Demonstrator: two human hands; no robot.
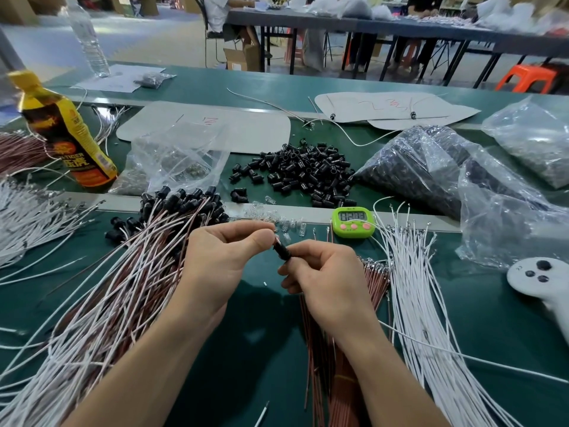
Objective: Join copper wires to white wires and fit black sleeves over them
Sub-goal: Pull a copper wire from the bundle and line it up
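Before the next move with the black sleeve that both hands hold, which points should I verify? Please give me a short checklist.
1. Grip on the small black plastic sleeve: ok; the left hand and the right hand both pinch it.
2. Wires seated inside it: cannot tell; the fingers hide its ends.
3. Heap of loose black sleeves behind the hands: ok, plenty.
4. Bundle of white wires and bundle of thin copper-coloured wires beside the right hand: ok.
5. Pile of finished sleeved wires left of the left hand: ok, in place.
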